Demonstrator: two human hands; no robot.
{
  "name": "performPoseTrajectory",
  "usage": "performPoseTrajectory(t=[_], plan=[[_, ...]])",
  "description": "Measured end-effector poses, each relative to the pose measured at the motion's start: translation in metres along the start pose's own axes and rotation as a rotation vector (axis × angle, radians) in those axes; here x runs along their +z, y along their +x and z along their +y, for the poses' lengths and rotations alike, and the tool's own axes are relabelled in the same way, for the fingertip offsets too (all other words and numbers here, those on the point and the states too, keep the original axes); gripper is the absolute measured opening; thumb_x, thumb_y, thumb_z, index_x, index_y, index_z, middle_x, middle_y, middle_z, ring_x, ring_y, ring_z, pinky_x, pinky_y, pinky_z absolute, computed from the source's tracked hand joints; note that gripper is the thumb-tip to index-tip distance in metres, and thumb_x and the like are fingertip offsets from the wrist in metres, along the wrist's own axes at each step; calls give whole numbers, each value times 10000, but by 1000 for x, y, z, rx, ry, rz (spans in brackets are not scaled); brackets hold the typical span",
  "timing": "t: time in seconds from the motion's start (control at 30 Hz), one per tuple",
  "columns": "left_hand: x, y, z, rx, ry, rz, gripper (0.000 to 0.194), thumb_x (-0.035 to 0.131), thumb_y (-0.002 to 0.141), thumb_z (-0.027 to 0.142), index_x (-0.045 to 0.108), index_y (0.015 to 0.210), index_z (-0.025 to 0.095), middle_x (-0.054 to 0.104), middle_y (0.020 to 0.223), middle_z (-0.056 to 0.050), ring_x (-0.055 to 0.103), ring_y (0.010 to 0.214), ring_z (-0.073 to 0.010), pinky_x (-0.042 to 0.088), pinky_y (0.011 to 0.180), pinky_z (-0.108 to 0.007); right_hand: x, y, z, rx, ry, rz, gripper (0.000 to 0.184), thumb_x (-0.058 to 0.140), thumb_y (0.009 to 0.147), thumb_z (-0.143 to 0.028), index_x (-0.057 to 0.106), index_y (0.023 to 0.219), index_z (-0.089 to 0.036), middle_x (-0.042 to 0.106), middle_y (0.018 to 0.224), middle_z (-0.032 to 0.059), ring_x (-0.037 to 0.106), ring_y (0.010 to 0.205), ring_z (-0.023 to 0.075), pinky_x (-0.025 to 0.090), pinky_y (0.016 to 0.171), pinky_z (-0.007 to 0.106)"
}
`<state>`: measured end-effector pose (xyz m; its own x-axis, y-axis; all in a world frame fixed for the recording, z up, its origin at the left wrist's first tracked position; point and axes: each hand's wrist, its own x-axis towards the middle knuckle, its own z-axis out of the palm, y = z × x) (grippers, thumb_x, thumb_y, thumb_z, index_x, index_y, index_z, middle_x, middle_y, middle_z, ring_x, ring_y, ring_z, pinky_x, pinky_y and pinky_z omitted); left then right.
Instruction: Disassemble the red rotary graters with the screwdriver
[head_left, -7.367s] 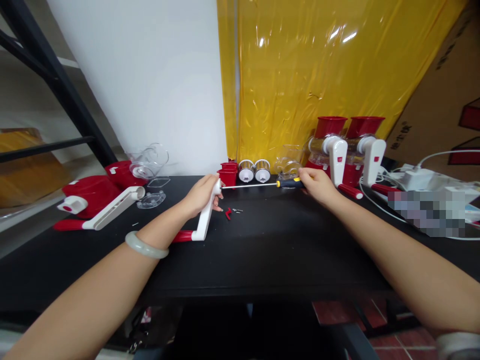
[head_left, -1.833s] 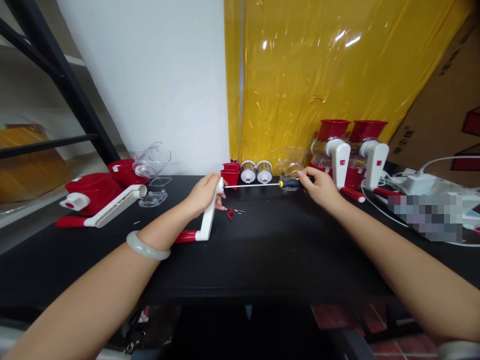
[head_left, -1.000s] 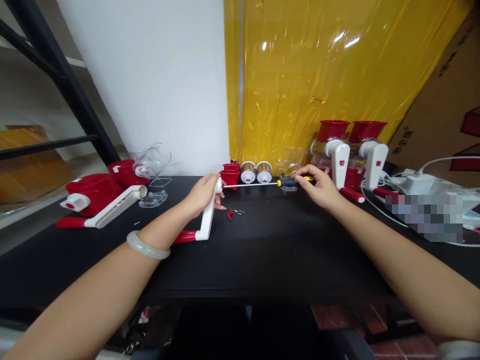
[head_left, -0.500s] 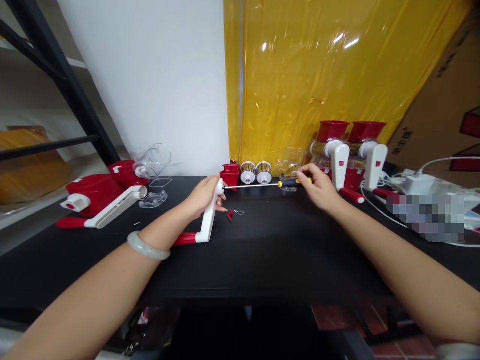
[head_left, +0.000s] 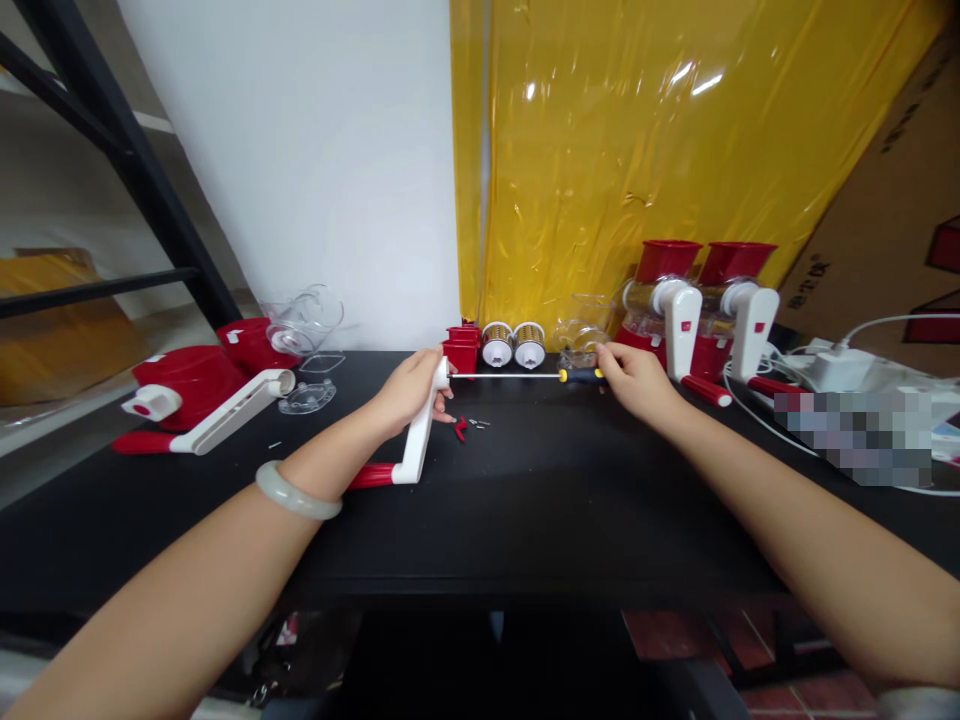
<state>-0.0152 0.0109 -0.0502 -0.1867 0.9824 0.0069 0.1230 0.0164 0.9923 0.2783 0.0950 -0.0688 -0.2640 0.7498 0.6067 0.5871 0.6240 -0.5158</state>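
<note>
My left hand (head_left: 412,393) is closed around the upper end of a white crank handle (head_left: 417,440), whose red grip (head_left: 373,476) points left near the tabletop. In my right hand (head_left: 634,378) is a screwdriver (head_left: 581,376) with a black and yellow handle, held level. Its long metal shaft reaches left to the round end of the crank handle; the tip is hidden there. Just right of my left hand, a small red part (head_left: 460,429) and several small screws (head_left: 478,424) lie on the black table (head_left: 525,520).
At left lie red housings (head_left: 196,385), another white crank handle (head_left: 232,412) and clear plastic parts (head_left: 306,398). Two grater drums (head_left: 529,346) and red pieces (head_left: 460,350) stand at the back. Two assembled rotary graters (head_left: 679,320) and white cables (head_left: 825,365) are at right.
My right hand's fingers have shifted around the screwdriver handle, covering its end more, and the handle sits slightly lower. My left hand and the crank handle have barely moved.
</note>
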Motion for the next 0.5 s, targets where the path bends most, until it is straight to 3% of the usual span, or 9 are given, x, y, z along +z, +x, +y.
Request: performPoseTrajectory(t=[0.5], plan=[[4,-7,9,-63,-34,9,244,395,941,384,507,856,185,533,554,18,468,414,-96,570,515,-349,-3,-1,-3,-67,-15,100,329,474,881,-408,513,627,-203,523,531,-8,482,517,130,351,542,269]])
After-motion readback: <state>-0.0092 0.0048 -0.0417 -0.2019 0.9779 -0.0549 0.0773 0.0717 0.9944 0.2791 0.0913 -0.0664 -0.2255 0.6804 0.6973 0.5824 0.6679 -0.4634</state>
